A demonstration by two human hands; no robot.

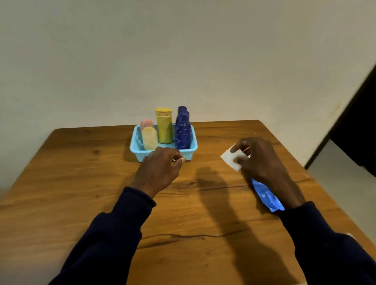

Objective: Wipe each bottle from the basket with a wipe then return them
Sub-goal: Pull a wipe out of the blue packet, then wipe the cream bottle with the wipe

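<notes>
Right hand (pixel 259 159) pinches the wipe (pixel 231 159), ready for cleaning; left hand (pixel 159 166), loosely curled and empty, hovers near the basket (pixel 135 145), likely to fetch a bottle (pixel 164 128).

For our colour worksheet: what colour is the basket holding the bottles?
Light blue basket, clearest in the head view.

No text is legible on the bottles (pixel 164 130), basket (pixel 136 146) or blue packet (pixel 267 197).
</notes>
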